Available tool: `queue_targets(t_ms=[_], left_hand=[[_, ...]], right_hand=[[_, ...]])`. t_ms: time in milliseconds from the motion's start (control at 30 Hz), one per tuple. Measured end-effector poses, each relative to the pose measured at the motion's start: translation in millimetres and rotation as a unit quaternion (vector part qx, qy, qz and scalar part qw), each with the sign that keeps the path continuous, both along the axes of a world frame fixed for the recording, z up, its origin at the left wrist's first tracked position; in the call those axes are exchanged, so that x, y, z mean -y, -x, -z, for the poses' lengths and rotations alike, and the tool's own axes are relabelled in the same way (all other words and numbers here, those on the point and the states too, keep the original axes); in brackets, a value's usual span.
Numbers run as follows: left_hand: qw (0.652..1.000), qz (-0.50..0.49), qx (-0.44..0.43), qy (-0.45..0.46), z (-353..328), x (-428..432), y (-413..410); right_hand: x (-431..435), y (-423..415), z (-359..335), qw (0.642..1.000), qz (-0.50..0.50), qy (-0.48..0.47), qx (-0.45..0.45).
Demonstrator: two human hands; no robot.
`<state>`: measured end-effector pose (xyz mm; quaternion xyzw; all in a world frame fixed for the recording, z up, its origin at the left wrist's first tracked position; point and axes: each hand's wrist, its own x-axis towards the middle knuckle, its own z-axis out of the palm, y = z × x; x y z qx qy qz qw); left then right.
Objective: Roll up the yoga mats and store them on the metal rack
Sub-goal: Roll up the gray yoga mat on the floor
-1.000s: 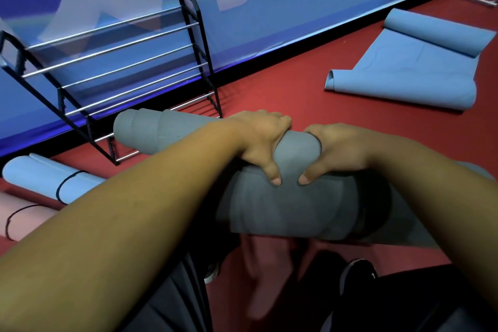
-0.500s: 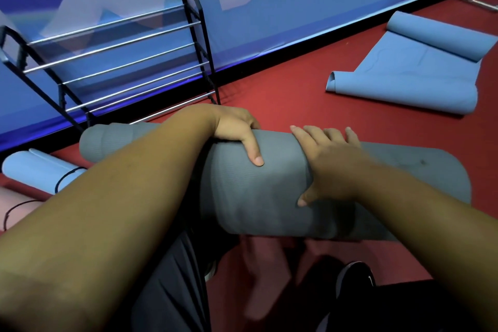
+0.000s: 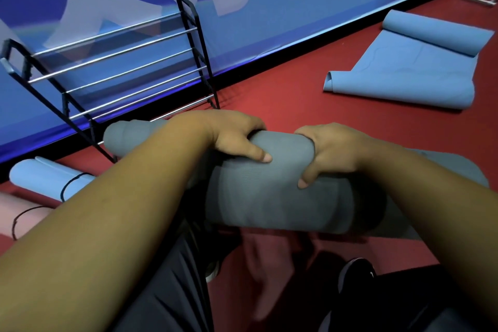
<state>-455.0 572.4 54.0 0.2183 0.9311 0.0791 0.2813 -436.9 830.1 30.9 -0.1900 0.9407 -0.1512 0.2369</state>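
A grey yoga mat, rolled into a thick tube, lies across the red floor in front of me. My left hand grips the top of the roll, thumb on its near side. Just to the right, my right hand grips the roll too, fingers curled over the far side. The roll's left end pokes out near the foot of the black metal rack, which stands with bare silver bars against the blue wall.
A light blue mat lies half unrolled at the right. At the left, a rolled blue mat and a pink roll with black bands lie on the floor. My knees and a shoe are below.
Half a second ago my right hand lay flat on the roll; now both hands curl around it again, and the roll has shifted right and away from me.
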Motion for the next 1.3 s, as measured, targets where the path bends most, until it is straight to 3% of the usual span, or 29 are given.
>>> queue_targets(t_ms=[233,433,733,1000,1133,1300], left_hand=[[0.98,0.088,-0.126,0.126,3,-15,-22],[0.981,0.074,-0.165,0.073,10,-16,-18],[0.998,0.007,-0.058,0.033,4,-14,10],[0.995,-0.077,0.054,-0.044,0,-11,28],[0.982,-0.109,0.141,-0.067,2,-12,28],[0.977,-0.117,0.17,-0.057,6,-18,26]], right_hand=[[-14,4,-10,0.991,0.047,0.079,0.098],[-18,1,-9,0.98,0.04,0.11,0.163],[-13,-6,-13,0.997,-0.002,0.022,0.078],[8,-31,1,0.984,-0.033,-0.156,-0.083],[11,-27,6,0.979,-0.018,-0.158,-0.127],[4,-14,4,0.992,-0.005,-0.111,-0.066]])
